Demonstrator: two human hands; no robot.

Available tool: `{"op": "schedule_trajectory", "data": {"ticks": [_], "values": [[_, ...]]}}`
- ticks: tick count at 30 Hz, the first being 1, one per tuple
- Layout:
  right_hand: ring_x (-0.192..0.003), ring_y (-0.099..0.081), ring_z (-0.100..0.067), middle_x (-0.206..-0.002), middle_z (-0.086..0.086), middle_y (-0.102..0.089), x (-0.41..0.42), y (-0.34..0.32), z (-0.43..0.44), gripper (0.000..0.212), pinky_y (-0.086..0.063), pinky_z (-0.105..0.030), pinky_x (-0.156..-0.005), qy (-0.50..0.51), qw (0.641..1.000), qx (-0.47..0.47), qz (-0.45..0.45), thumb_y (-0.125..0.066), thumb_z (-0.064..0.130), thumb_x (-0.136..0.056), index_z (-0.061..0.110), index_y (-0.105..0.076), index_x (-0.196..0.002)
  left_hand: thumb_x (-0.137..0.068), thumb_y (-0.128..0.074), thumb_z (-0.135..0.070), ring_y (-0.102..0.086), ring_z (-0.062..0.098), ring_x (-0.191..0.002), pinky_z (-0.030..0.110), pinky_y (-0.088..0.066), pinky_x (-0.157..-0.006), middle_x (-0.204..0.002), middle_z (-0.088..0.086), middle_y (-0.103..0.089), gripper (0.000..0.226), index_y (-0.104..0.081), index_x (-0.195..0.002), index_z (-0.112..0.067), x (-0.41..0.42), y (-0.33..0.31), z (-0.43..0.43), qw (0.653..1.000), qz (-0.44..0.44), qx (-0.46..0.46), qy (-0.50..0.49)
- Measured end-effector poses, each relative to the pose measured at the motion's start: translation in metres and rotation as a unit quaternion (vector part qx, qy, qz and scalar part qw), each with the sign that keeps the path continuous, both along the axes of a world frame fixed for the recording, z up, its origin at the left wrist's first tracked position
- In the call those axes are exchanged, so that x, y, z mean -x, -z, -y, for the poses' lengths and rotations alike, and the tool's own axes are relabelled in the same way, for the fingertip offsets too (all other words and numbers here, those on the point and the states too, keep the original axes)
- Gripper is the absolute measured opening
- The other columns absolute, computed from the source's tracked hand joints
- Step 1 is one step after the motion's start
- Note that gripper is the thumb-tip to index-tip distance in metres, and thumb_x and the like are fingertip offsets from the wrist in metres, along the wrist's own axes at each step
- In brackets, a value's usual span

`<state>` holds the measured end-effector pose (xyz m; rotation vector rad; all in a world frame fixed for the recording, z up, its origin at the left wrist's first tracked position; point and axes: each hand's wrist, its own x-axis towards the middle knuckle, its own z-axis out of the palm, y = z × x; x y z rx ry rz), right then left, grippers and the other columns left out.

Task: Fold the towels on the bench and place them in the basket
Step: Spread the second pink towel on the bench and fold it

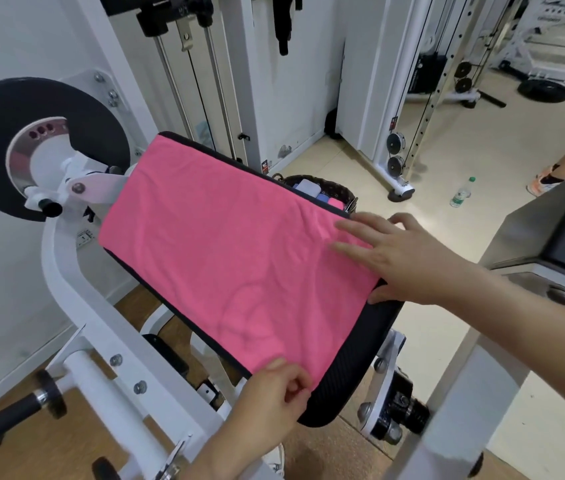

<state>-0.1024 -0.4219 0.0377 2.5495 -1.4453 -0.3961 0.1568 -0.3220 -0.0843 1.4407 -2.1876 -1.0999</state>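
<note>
Pink towel point(225, 251) lies spread, unfolded, on the bench point(343, 393); left hand point(274, 389) pinches its near corner; right hand point(395, 258) presses flat, fingers straight; folded towels point(308, 187) already sit in far basket point(338, 189).

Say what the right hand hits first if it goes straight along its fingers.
Right hand lies flat on the pink towel; ahead is just towel, then probably the white bracket. Depth unclear.

Bright, even indoor light, with soft shadows below the pink towel point(239, 258). Straight lines beyond it bow; the foreground nearer than it blurs.
</note>
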Motion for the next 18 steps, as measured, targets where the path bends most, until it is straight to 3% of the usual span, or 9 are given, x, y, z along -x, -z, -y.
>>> {"op": "schedule_trajectory", "data": {"ticks": [3, 6, 8, 11, 14, 18], "values": [[-0.137, -0.034, -0.013, -0.151, 0.008, -0.036, -0.001, 0.005, -0.004, 0.066, -0.034, -0.039, -0.094, -0.066, 0.997, -0.032, 0.022, -0.067, 0.051, -0.074, 0.034, -0.045, -0.134, -0.085, -0.065, -0.012, -0.057, -0.001, -0.074, 0.008, -0.040, -0.067, -0.077, -0.019, -0.061, 0.027, -0.061, -0.076, -0.037, -0.004, -0.005, 0.001, 0.995, -0.068, -0.050, -0.059], [-0.133, -0.040, -0.010, -0.146, 0.010, -0.041, 0.003, 0.006, -0.004, 0.049, -0.038, -0.037, -0.089, -0.054, 0.997, -0.026, 0.050, -0.064, 0.044, -0.079, 0.032, -0.053, -0.126, -0.090, -0.063, -0.009, -0.053, 0.003, -0.065, 0.011, -0.040, -0.063, -0.067, -0.012, -0.059, 0.022, -0.063, -0.081, -0.029, -0.015, -0.008, 0.004, 0.979, -0.124, -0.116, -0.116], [-0.126, -0.046, -0.010, -0.139, 0.013, -0.049, 0.005, 0.005, -0.003, 0.034, -0.040, -0.034, -0.082, -0.051, 0.996, 0.004, 0.073, -0.059, 0.028, -0.084, 0.031, -0.057, -0.118, -0.091, -0.063, -0.007, -0.048, 0.008, -0.063, 0.015, -0.038, -0.060, -0.062, -0.006, -0.053, 0.015, -0.065, -0.084, -0.021, -0.023, -0.009, 0.007, 0.964, -0.159, -0.146, -0.153], [-0.113, -0.054, -0.011, -0.121, 0.013, -0.060, 0.007, 0.005, 0.002, 0.031, -0.041, -0.034, -0.078, -0.026, 0.995, 0.044, 0.091, -0.050, 0.010, -0.086, 0.029, -0.060, -0.108, -0.088, -0.068, -0.009, -0.052, 0.000, -0.054, 0.009, -0.041, -0.054, -0.061, -0.009, -0.062, 0.006, -0.070, -0.088, -0.014, -0.033, -0.015, 0.010, 0.947, -0.193, -0.167, -0.193], [-0.105, -0.060, -0.018, -0.110, 0.008, -0.068, 0.003, 0.001, 0.010, 0.029, -0.046, -0.035, -0.084, 0.062, 0.975, 0.028, 0.213, -0.051, 0.009, -0.088, 0.025, -0.068, -0.105, -0.081, -0.076, -0.014, -0.065, 0.005, -0.067, 0.016, -0.051, -0.062, -0.076, -0.001, -0.074, 0.006, -0.077, -0.085, -0.018, -0.047, -0.024, 0.015, 0.948, -0.183, -0.150, -0.213], [-0.092, -0.063, -0.014, -0.102, 0.006, -0.072, -0.013, -0.014, 0.025, 0.023, -0.047, -0.029, -0.088, 0.182, 0.901, -0.026, 0.392, -0.058, 0.007, -0.088, 0.021, -0.074, -0.098, -0.075, -0.082, -0.009, -0.065, 0.010, -0.069, 0.020, -0.052, -0.065, -0.080, 0.009, -0.074, 0.012, -0.078, -0.083, -0.017, -0.076, -0.035, 0.028, 0.951, -0.163, -0.135, -0.223]]}}
